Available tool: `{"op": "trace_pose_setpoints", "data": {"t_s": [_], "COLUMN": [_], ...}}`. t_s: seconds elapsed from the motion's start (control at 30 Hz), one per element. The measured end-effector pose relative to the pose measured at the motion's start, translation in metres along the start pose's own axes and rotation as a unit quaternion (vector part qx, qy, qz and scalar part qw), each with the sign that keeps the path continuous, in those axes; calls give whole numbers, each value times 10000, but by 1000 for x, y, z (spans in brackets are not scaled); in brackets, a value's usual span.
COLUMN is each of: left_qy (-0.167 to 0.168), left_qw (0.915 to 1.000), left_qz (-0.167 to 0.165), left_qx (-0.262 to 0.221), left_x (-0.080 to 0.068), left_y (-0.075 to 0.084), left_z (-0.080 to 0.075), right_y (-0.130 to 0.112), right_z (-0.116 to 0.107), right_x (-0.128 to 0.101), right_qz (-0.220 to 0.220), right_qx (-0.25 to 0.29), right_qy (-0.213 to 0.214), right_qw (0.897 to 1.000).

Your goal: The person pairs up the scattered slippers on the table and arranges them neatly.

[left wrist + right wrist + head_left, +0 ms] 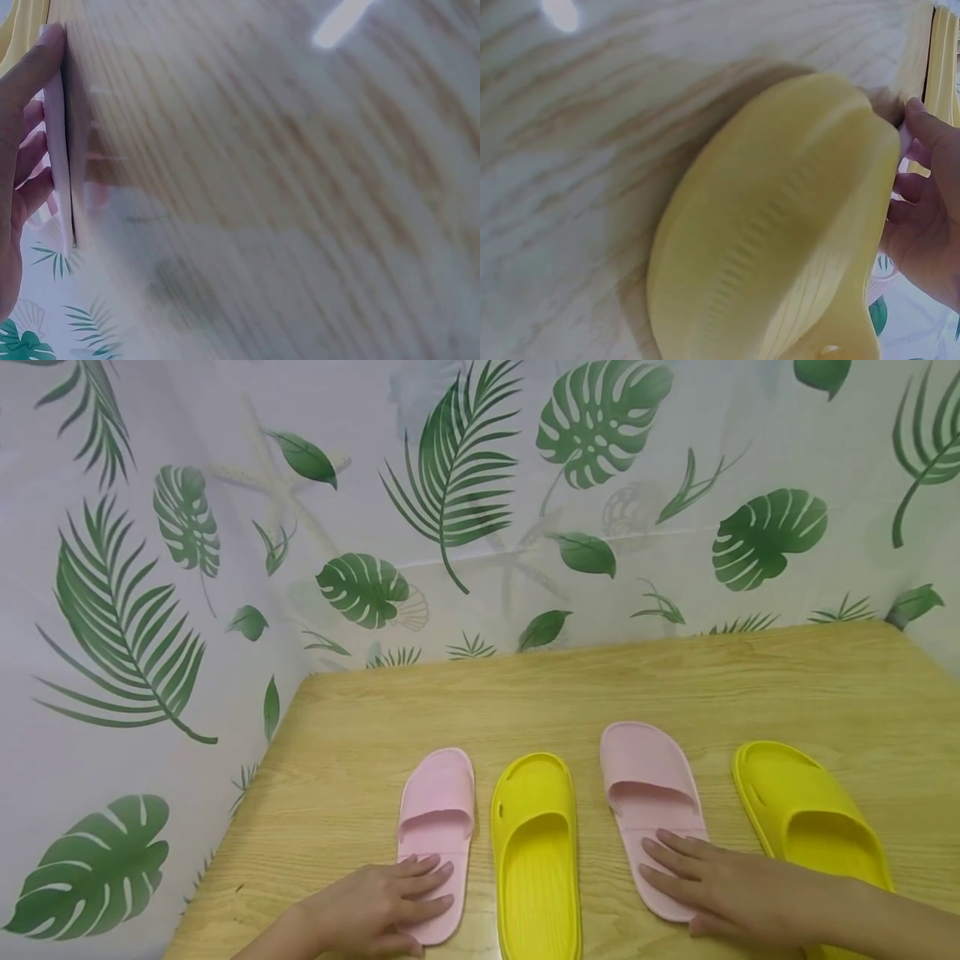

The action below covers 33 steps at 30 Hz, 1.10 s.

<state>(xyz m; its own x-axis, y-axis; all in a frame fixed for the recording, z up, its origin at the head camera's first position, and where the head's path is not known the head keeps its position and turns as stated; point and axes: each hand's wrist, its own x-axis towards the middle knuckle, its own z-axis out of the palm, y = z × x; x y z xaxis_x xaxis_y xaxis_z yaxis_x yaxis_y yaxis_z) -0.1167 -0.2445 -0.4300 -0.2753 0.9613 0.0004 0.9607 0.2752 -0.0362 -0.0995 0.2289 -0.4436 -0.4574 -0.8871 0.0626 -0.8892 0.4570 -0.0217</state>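
On the near part of the bench (pixel 525 702), two pink and two yellow slippers alternate from left to right, toes facing far. The left hand (pixel 378 902) lies with fingers spread and fairly straight across the heel area of the left pink slipper (pixel 437 785), thumb at its near edge. The right hand (pixel 731 889) rests likewise on the heel area of the right pink slipper (pixel 648 756). Between the pink pair lies the left yellow slipper (pixel 536 877); the right forearm crosses the right yellow slipper (pixel 817 789).

For good control, apply light, even pressure through the fingers and steady each heel with the thumb. Keep both soles level. Guide by the heel, not the strap. Avoid nudging the right yellow slipper with the forearm.
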Motion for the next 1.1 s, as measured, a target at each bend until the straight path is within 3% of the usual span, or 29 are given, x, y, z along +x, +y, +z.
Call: {"op": "trace_pose_setpoints", "data": {"t_s": [0.27,0.43,1.1], "left_qy": [-6,-89,-168], "left_qw": [9990,9993,9995], "left_qz": [63,-40,-257], "left_qx": [437,351,13], "left_x": [3,2,6], "left_y": [3,4,-1], "left_z": [-3,-3,-1], "right_y": [0,-1,4], "right_z": [2,4,0], "right_x": [1,2,7], "right_qz": [-23,-139,-59], "right_qx": [-44,-262,-171], "right_qy": [181,358,194], "right_qw": [9998,9989,9996]}}
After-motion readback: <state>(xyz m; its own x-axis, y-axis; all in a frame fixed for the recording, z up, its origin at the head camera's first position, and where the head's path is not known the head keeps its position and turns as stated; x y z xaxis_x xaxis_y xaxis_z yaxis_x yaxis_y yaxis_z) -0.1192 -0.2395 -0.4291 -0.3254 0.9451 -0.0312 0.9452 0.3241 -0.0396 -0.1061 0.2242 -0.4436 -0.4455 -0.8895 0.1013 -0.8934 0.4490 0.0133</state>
